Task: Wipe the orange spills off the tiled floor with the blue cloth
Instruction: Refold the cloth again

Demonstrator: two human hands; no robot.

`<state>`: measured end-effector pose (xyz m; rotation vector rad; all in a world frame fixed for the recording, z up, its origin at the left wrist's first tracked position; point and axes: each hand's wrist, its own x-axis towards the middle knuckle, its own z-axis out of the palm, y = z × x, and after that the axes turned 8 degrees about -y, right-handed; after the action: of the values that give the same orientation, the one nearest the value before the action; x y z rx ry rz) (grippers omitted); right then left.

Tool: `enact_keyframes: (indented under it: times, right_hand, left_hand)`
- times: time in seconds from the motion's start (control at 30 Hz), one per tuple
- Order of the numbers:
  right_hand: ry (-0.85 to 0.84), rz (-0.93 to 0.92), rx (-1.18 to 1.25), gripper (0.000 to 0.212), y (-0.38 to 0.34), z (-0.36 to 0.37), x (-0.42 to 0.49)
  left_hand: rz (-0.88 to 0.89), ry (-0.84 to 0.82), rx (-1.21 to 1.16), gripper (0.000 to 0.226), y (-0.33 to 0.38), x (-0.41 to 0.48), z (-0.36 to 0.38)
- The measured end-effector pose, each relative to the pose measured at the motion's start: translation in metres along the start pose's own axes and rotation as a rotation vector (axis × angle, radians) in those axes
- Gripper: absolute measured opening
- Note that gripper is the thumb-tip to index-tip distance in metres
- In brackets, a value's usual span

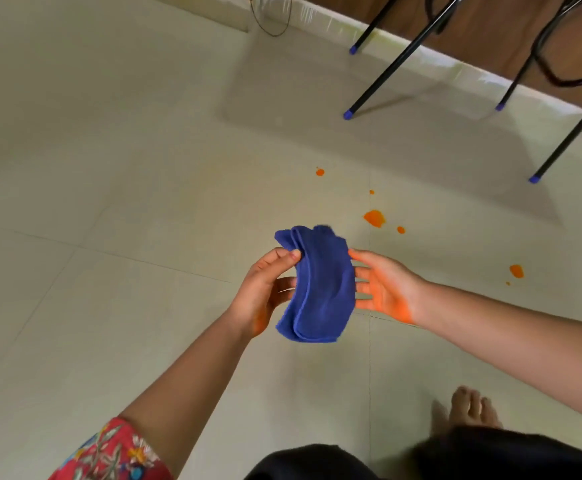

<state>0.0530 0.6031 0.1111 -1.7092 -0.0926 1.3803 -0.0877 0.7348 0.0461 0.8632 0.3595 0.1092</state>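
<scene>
Both arms outstretched; left hand pinches blue cloth, right hand flat.

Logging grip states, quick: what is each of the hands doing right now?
Left hand: pinching the blue cloth between thumb and fingers.
Right hand: open, fingers straight and spread, tips hidden behind the cloth.

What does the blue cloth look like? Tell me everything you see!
The blue cloth is deep blue, soft-looking fabric, folded into layers whose edges show along its left side. It hangs in the air above the tiled floor, bent in a gentle curve, touching none of the orange spills. The left hand pinches its left edge between thumb and fingers. The right hand, open with spread fingers, reaches behind its right edge. No orange shows on it.
</scene>
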Motion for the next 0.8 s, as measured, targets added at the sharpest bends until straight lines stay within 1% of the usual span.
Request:
enact_keyframes:
  times: [0.1,0.17,0.27,0.37,0.4,0.47,0.5,0.53,0.57,0.6,0.63,0.67,0.7,0.73,0.77,0.8]
  right_hand:
    - [-0.123,-0.044,-0.013,0.046,0.003,0.0,-0.003]
    - [-0.216,-0.081,0.013,0.054,0.006,0.001,-0.001]
    - [-0.274,-0.12,0.053,0.06,0.013,0.003,0.005]
    - [-0.223,-0.13,0.098,0.049,0.022,-0.007,0.014]
    - [-0.197,-0.14,0.157,0.044,0.024,-0.018,0.016]
    - [-0.162,-0.184,0.373,0.034,0.022,-0.046,0.018]
    - [-0.115,-0.194,0.451,0.03,0.021,-0.063,0.019]
    - [-0.043,-0.194,0.45,0.024,0.015,-0.085,0.022]
    - [0.048,-0.171,0.35,0.022,0.013,-0.098,0.022]
    - [0.128,-0.147,0.193,0.027,0.008,-0.115,0.026]
    - [0.175,-0.166,0.039,0.038,0.002,-0.128,0.03]
    - [0.173,-0.233,-0.085,0.05,-0.006,-0.139,0.035]
    - [0.111,-0.314,-0.181,0.061,-0.015,-0.147,0.039]
    - [-0.008,-0.379,-0.262,0.068,-0.028,-0.152,0.04]
    - [-0.151,-0.392,-0.347,0.069,-0.041,-0.159,0.042]
    - [-0.302,-0.361,-0.424,0.066,-0.054,-0.164,0.04]
  left_hand:
    - [-0.06,-0.047,-0.098,0.014,0.001,0.003,0.014]
    - [-0.085,-0.024,-0.133,0.011,-0.002,0.004,0.023]
    - [-0.132,-0.028,-0.011,0.007,-0.006,0.008,0.033]
    - [-0.149,-0.001,0.055,0.014,0.003,0.016,0.041]
    - [-0.145,0.029,0.056,0.017,0.005,0.022,0.043]
    - [-0.13,0.106,0.049,0.027,0.015,0.033,0.046]
    - [-0.12,0.151,0.048,0.03,0.02,0.038,0.047]
    - [-0.114,0.192,0.056,0.032,0.026,0.047,0.053]
    - [-0.12,0.217,0.079,0.033,0.032,0.051,0.055]
    - [-0.133,0.231,0.124,0.033,0.037,0.06,0.061]
    - [-0.152,0.234,0.175,0.031,0.041,0.067,0.067]
    - [-0.18,0.222,0.235,0.03,0.043,0.074,0.073]
    - [-0.218,0.191,0.318,0.03,0.044,0.08,0.08]
    - [-0.255,0.151,0.409,0.028,0.045,0.087,0.088]
    - [-0.279,0.123,0.492,0.024,0.046,0.096,0.098]
    - [-0.282,0.11,0.552,0.023,0.048,0.105,0.107]
